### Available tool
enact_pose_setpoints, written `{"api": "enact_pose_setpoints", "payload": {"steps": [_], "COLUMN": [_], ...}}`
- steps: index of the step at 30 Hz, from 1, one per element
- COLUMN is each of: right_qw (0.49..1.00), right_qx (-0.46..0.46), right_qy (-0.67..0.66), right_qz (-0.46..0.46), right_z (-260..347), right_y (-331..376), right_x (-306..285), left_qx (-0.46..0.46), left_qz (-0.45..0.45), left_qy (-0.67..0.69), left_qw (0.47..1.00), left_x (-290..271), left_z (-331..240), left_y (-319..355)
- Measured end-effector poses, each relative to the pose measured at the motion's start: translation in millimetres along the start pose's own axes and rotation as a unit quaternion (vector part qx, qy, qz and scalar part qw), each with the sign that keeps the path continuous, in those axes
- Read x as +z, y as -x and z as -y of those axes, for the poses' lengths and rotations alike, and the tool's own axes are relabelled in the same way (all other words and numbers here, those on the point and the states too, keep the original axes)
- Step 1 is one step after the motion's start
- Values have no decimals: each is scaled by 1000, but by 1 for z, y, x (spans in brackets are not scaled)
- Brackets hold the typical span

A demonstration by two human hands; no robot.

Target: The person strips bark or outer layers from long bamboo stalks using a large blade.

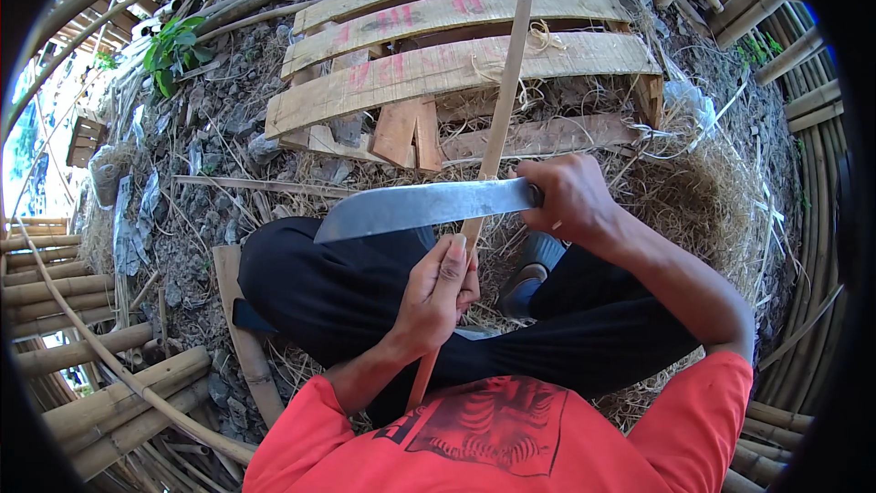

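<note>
My right hand (pixel 570 198) is closed round the handle of a machete (pixel 424 207), whose broad grey blade points left and lies across a long, thin bamboo strip (pixel 507 91). Below the blade, my left hand (pixel 441 292) grips that strip, thumb along it. The strip slants from beside my shirt up past a slatted wooden pallet (pixel 465 64) and out of the top of the view. Most of the machete's handle is hidden in my right fist. Thin curled shavings (pixel 543 36) lie on the pallet slats.
Fine shavings (pixel 698 192) are heaped on the ground to the right of the pallet. Bamboo poles (pixel 128 393) are stacked at the left, and more bamboo poles (pixel 817 246) line the right side. A flat bamboo piece (pixel 246 338) lies beside my left knee. A green plant (pixel 173 50) grows at the far left.
</note>
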State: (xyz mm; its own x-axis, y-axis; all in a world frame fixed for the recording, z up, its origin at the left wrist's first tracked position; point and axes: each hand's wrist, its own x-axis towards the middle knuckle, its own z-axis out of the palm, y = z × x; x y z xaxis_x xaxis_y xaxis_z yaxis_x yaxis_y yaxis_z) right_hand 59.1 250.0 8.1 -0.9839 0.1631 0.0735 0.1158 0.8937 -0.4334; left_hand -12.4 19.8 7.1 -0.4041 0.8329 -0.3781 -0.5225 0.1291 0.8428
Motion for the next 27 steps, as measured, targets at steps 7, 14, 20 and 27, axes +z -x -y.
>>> {"api": "enact_pose_setpoints", "payload": {"steps": [7, 14, 20, 27], "right_qw": [998, 996, 993, 999], "right_qx": [-39, -10, 95, 25], "right_qy": [-15, 11, 52, -12], "right_qz": [40, 91, -48, 42], "right_z": [19, 16, -22, 7], "right_y": [1, -4, -22, -2], "right_x": [-2, -6, -30, -9], "left_qx": [-2, 49, 32, 47], "left_qz": [8, -11, -11, -2], "left_qy": [11, -70, -82, -49], "left_qw": [1000, 996, 996, 998], "left_x": [-3, -3, 9, -3], "left_z": [1, 5, 1, 0], "left_y": [2, -4, 2, -10]}}
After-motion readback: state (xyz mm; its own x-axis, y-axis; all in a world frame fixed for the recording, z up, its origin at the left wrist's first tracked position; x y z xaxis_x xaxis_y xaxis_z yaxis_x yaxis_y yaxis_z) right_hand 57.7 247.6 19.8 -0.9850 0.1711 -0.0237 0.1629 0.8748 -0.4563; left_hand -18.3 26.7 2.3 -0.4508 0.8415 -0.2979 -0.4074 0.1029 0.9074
